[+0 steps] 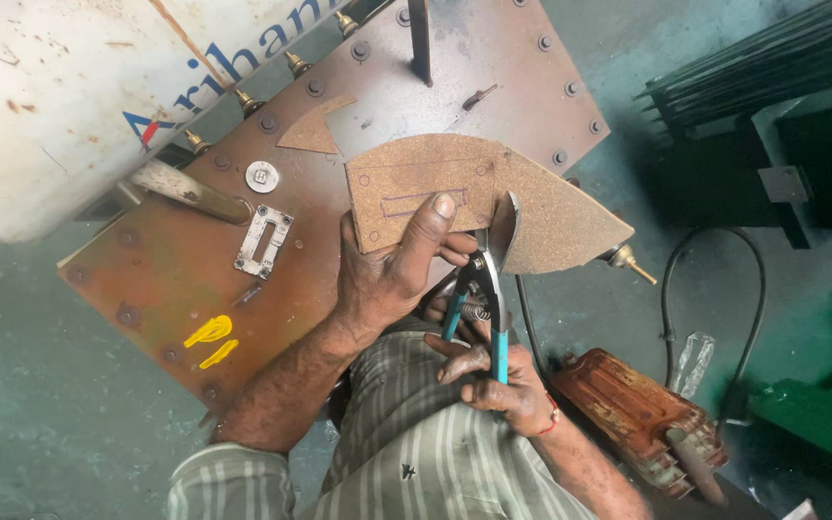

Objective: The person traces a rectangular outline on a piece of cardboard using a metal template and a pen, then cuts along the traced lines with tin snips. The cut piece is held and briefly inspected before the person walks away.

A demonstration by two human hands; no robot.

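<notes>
Cork sheet (532, 207), brown and speckled, lies over the rusty metal plate (185, 260) in front of me, one end cut to a rounded point and lines drawn on the squarer end. My left hand (387, 274) pinches that squarer end, thumb pressed flat on top and fingers curled under the edge, so the sheet is held firm. My right hand (503, 380) is wrapped around the teal handles of the snips (488, 289), gripping them tight; their blades stand partly apart and bite into the near edge of the sheet just beside my left fingers. A small offcut (312, 128) of the same brown stuff rests farther up the plate, well apart from the sheet. A white tank (60, 96) sits beyond the plate, and a rusty motor (633, 409) lies on the floor by my right arm.
</notes>
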